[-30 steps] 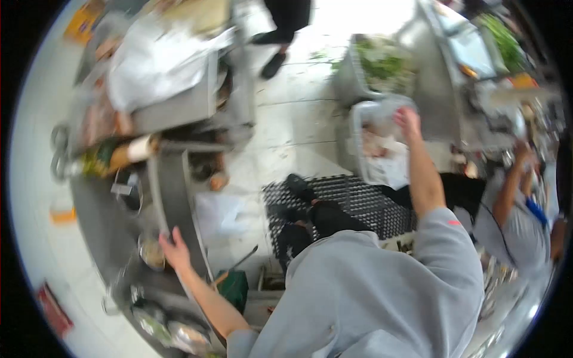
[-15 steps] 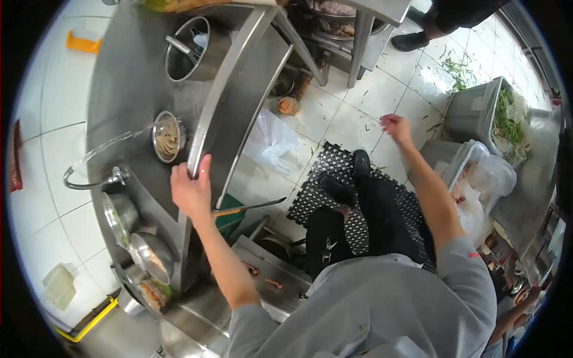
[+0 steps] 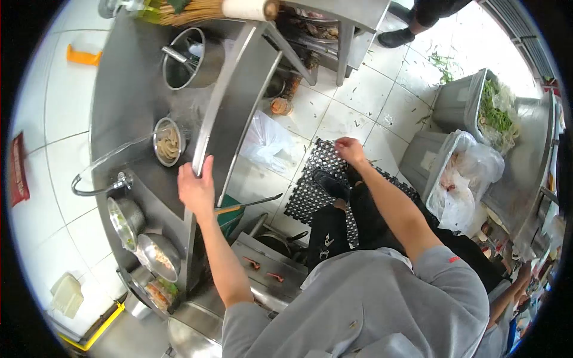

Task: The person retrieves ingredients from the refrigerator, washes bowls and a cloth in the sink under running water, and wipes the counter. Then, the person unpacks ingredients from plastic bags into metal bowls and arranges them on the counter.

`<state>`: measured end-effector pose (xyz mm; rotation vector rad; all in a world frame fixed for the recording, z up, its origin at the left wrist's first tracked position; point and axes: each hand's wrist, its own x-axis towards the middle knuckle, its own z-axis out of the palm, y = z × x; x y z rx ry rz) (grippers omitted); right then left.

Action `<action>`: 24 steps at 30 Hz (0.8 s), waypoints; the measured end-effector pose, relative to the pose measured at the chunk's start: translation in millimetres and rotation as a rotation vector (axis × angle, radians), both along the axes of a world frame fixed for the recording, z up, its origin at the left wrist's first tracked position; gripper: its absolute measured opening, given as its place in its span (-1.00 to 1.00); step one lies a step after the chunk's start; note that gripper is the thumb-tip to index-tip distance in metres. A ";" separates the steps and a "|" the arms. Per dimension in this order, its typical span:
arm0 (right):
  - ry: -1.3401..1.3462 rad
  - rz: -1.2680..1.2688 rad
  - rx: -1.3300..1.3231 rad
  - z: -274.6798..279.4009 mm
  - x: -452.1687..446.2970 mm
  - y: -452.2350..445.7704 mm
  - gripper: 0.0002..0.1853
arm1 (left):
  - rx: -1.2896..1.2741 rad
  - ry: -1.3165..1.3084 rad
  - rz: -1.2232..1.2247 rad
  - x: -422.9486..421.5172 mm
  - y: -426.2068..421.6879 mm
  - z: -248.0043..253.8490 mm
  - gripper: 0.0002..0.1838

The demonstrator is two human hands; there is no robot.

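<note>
My left hand [image 3: 197,188] grips the front rim of the metal sink [image 3: 206,128], with the thumb on one side and the fingers on the other. My right hand [image 3: 351,150] hangs in the air above the black floor mat [image 3: 310,179], its fingers loosely bent and apart, with nothing visible in it. Inside the sink, water from the curved faucet [image 3: 102,188] streams toward a small metal bowl [image 3: 169,142] of pale, sliced-looking food. Farther back in the sink stands a metal pot [image 3: 206,65] with a whisk [image 3: 177,55] in it.
Several bowls of food, one a metal bowl [image 3: 158,256], line the sink's near side. Grey bins [image 3: 418,161] with plastic liners stand to the right. A white plastic bag [image 3: 265,143] and a jar [image 3: 281,107] are on the floor. Another person's shoe [image 3: 396,38] shows at the top.
My right hand has swung left and inward, toward my legs. My left hand stays on the sink rim. The view has shifted slightly as my body leans and steps.
</note>
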<state>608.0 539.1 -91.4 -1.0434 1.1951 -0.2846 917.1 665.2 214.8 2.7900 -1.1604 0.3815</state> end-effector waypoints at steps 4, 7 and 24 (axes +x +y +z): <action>0.173 -0.005 -0.061 1.8 -60.7 -24.5 -0.79 | -0.031 -0.019 -0.042 3.1 2.2 2.6 -0.44; 0.101 -0.034 -0.044 78.4 -35.7 -48.1 -0.79 | -0.057 0.011 -0.054 5.4 8.6 0.0 -0.32; -0.306 0.499 -0.754 329.8 243.1 -22.7 -0.66 | -1.333 0.231 0.355 144.4 286.0 161.5 -0.76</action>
